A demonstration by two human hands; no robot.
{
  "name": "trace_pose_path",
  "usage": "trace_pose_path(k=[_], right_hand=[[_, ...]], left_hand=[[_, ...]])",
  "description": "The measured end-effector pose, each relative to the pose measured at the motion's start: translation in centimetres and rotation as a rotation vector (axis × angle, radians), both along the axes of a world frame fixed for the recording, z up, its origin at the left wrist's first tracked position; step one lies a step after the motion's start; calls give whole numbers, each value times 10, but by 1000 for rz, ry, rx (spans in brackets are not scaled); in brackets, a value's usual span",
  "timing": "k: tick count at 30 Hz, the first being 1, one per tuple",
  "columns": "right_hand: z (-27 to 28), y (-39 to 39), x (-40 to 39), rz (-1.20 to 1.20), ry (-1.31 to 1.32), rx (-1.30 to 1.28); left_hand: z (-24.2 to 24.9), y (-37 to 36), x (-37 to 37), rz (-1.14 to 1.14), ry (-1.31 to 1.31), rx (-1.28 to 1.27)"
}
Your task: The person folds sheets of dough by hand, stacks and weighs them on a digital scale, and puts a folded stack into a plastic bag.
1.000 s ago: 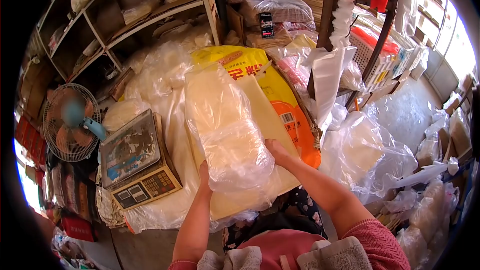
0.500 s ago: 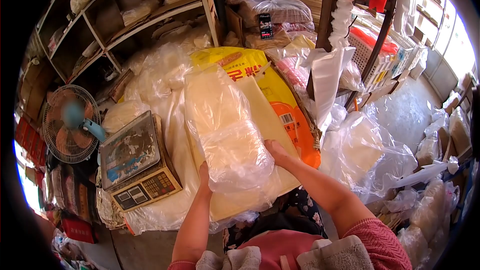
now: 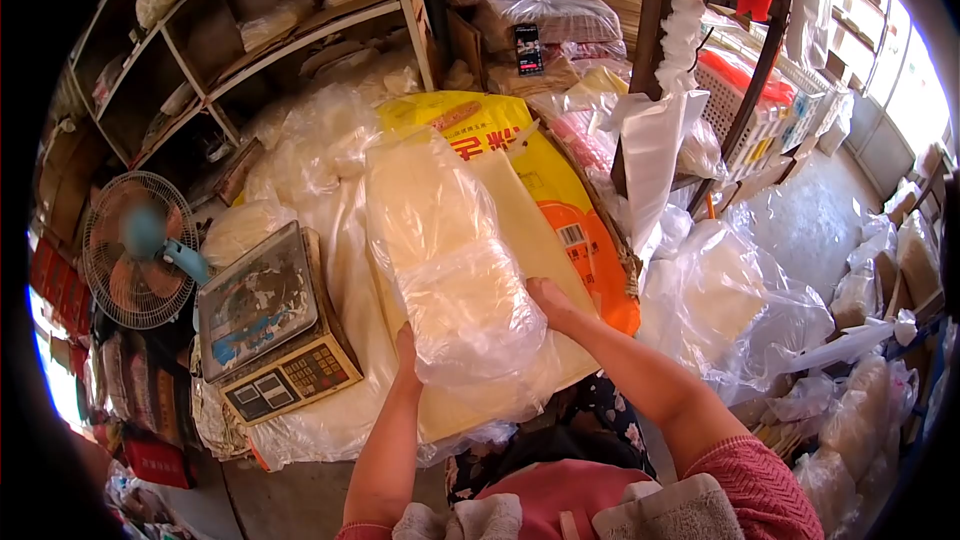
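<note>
A clear plastic bag (image 3: 455,285) filled with pale, flat contents lies lengthwise in front of me. Its near end is between my two hands. My left hand (image 3: 407,348) grips the lower left side, the fingers partly hidden by the plastic. On the opposite side my right hand (image 3: 552,302) holds the bag's edge, its fingertips tucked out of sight. Under the bag is a cream-coloured flat sheet or board (image 3: 535,240), resting on a plastic-covered work surface. What exactly fills the bag is blurred by the shiny plastic.
A worn weighing scale (image 3: 265,305) stands at the left, beside a fan (image 3: 140,248). Yellow and orange printed sacking (image 3: 570,180) lies behind the bag. A phone (image 3: 528,49) leans on wrapped packs (image 3: 550,20). More plastic-wrapped goods (image 3: 715,300) are on the right.
Both hands keep their hold on the bag, which has barely moved. The whole view has shifted very slightly.
</note>
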State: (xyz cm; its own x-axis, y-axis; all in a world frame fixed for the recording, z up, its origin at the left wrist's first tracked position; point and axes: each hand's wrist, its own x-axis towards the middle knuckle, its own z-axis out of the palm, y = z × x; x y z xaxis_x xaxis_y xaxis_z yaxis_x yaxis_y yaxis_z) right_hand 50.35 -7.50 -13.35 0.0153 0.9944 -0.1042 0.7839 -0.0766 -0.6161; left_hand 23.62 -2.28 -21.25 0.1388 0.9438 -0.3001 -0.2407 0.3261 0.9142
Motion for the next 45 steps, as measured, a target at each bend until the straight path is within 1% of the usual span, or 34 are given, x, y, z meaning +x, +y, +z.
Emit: trace_pose_path(k=[2,5,8,11,14,17,20,23,26,28,30,32,35,37,39,40,42,44,45], right_hand=[[-2,1,1,-1,11,-15],[-11,3,2,52,-45,28],[-5,2,1,18,13,-40],[-18,4,3,36,-41,26],[-25,7,4,23,18,17],[-29,8,4,22,7,6],[-33,9,4,6,13,-9],[-27,7,4,37,-32,22],[-28,8,5,37,-8,5],[-33,10,5,34,5,12],[-36,10,6,41,-5,18],[-36,10,6,57,-38,25],[-30,9,5,33,-8,16],[-29,8,4,27,-14,17],[-29,8,5,42,-16,22],[-30,8,6,59,-16,26],[-35,10,6,66,-18,47],[-44,13,6,47,-25,81],[-46,14,7,80,-68,145]], left_hand=[[2,0,0,31,-77,-82],[12,-3,0,-75,403,121],[9,-3,-1,-94,488,172],[-3,3,1,58,-131,-139],[-2,2,0,48,-36,-70],[-1,1,1,75,-156,-122],[0,2,-2,83,49,-85],[-8,6,-2,52,130,-58],[-9,6,-4,-23,440,70],[-9,2,-3,17,117,33],[-7,-1,-3,34,-39,6],[-2,-1,-2,30,-28,-9],[-8,1,-5,5,3,16],[-19,3,-11,-57,160,151],[-26,6,-13,-75,204,195],[-28,7,-14,-63,170,173],[-27,8,-14,-85,268,220],[-4,5,-9,-154,532,359],[10,3,-6,-188,664,428]])
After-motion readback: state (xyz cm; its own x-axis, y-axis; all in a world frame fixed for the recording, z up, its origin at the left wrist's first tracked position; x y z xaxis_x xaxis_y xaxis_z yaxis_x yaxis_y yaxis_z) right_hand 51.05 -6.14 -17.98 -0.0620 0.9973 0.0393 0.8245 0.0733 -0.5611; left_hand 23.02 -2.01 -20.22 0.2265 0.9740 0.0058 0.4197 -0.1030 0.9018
